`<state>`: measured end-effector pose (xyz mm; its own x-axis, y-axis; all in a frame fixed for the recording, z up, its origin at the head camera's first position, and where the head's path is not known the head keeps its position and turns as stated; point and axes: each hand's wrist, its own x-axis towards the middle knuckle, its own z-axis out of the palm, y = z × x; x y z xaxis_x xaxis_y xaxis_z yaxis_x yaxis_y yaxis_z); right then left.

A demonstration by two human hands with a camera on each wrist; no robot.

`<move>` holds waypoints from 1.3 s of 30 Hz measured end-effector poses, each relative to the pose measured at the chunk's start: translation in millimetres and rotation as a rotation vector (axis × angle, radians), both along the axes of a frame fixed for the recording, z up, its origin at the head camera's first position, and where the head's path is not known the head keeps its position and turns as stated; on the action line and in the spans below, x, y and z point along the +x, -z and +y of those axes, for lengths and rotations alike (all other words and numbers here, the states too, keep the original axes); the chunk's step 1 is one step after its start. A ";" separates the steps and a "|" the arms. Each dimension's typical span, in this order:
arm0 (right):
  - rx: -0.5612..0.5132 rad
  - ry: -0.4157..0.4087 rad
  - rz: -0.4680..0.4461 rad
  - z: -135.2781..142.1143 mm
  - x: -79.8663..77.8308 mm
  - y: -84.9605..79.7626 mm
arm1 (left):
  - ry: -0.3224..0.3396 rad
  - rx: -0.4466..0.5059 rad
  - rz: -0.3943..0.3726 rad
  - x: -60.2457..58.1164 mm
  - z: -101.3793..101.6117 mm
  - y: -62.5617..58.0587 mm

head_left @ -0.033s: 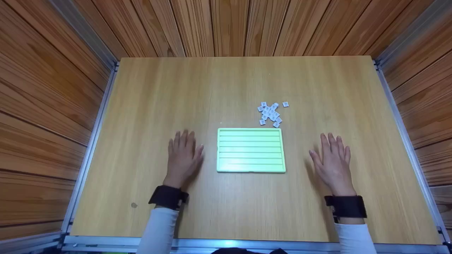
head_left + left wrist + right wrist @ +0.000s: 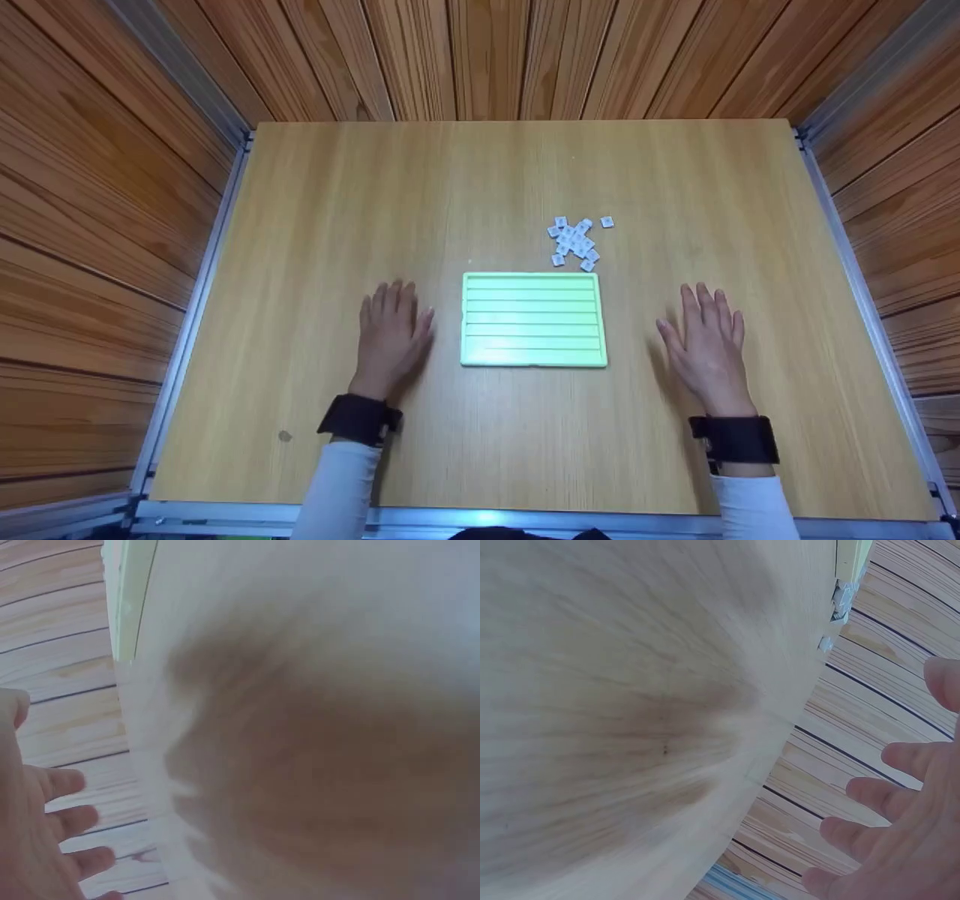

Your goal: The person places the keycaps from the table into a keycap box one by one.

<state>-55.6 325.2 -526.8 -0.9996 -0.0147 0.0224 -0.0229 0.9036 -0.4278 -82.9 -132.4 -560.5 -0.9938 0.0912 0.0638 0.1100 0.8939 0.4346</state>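
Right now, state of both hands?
Left hand: open, holding nothing, left of the green tray.
Right hand: open, holding nothing, right of the tray.

From high above the near side of the green tray, the head view looks forward and steeply down over the tabletop. The wrist views sit low, left and right of the tray, turned sideways, close behind the fingers, facing the plank wall; both share the tray's edge with the head view.

A tray is lying on the table between the left hand and right hand; tiles are lying behind its right side.
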 end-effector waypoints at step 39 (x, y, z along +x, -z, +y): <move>0.039 -0.104 -0.071 -58.5 -81.9 -7.0 | 0.153 -0.011 -0.257 -4.9 54.7 12.7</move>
